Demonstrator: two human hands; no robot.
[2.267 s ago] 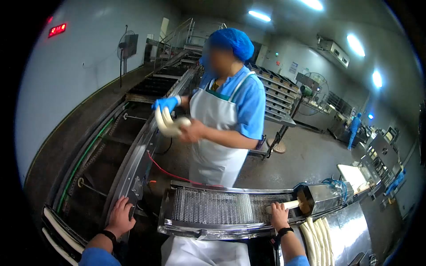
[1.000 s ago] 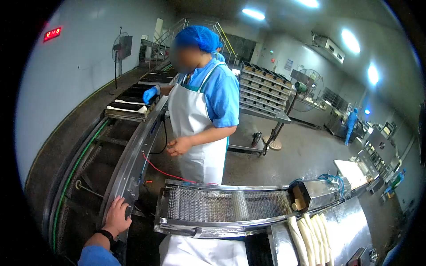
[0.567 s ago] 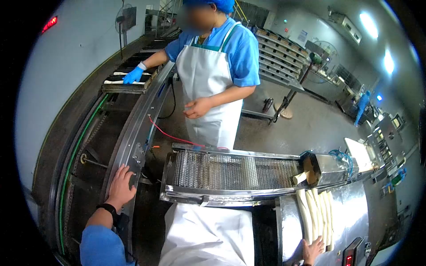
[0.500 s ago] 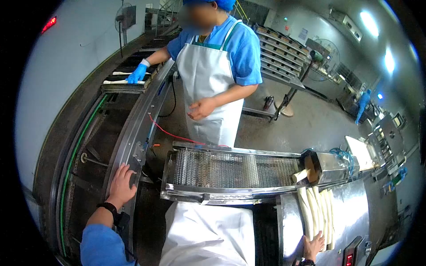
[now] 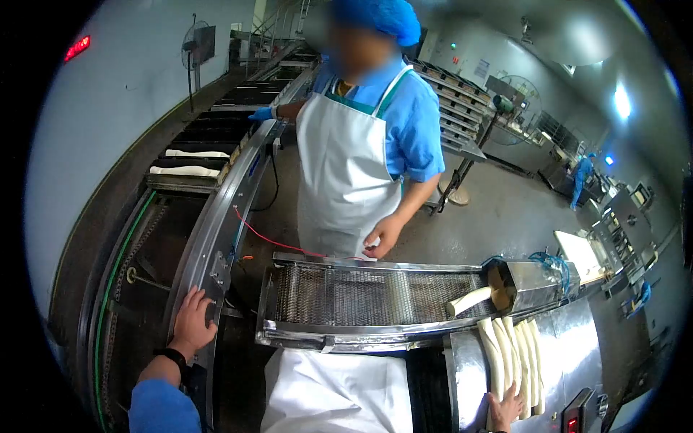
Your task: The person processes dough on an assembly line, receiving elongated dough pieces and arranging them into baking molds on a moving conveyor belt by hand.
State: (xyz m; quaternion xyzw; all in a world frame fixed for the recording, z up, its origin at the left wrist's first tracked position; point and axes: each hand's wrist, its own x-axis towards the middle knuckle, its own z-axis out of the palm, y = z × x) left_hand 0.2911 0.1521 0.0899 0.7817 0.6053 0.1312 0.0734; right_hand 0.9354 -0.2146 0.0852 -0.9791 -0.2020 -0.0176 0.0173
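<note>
My left hand (image 5: 193, 323) rests on the metal side rail (image 5: 206, 278) of the long tray conveyor, its fingers stretched out and holding nothing. At the lower right, my right hand (image 5: 507, 410) lies with fingers spread over the near ends of several long pale dough strips (image 5: 498, 357). They lie side by side on a steel table (image 5: 570, 339). Another dough strip (image 5: 469, 301) sticks out of the metal outlet (image 5: 538, 285) onto the mesh conveyor belt (image 5: 375, 292).
A co-worker in a white apron (image 5: 350, 173) stands across the mesh belt, a blue-gloved hand (image 5: 262, 114) by the dark trays. Two nearer trays hold dough strips (image 5: 185, 171). A white cloth (image 5: 339, 390) hangs before me; a red cable (image 5: 267, 238) runs beside the rail.
The dough strip at the outlet has come farther left onto the mesh belt. The co-worker's gloved hand has left the nearest tray and moved back along the line. My hands keep their places.
</note>
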